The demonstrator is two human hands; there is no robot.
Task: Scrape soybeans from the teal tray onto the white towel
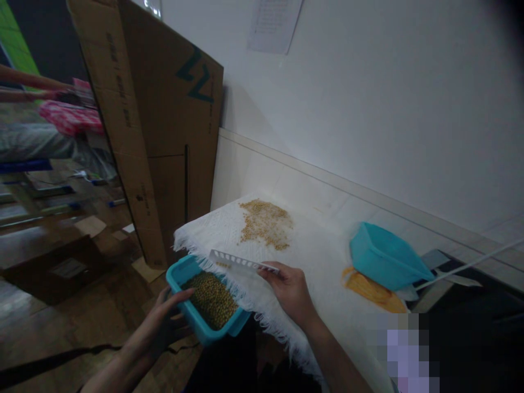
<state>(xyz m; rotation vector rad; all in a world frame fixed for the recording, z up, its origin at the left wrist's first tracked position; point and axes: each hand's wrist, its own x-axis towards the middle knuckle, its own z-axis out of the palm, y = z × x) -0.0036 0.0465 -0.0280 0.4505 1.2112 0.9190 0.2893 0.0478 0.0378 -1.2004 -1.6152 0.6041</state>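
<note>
My left hand [164, 319] grips the near left side of a teal plastic container [203, 332], thumb over its rim. The container is tilted just below the cloth-covered table edge and holds many yellowish-green beans [210, 300]. My right hand [292, 295] pinches one end of a flat, pale strip with a row of slots [237, 258]; its exact kind is unclear. The strip stands on edge over the fringed white cloth [204, 232], with a few beans beside its lower edge. Farther back, loose beans [266, 224] lie scattered on the cloth.
A second teal container [387, 254] stands on the right, beside an orange-yellow cloth [374, 289]. A tall cardboard box [164, 120] rises at the table's left, against a white wall [368, 93]. Another person's arms [33, 87] show at far left.
</note>
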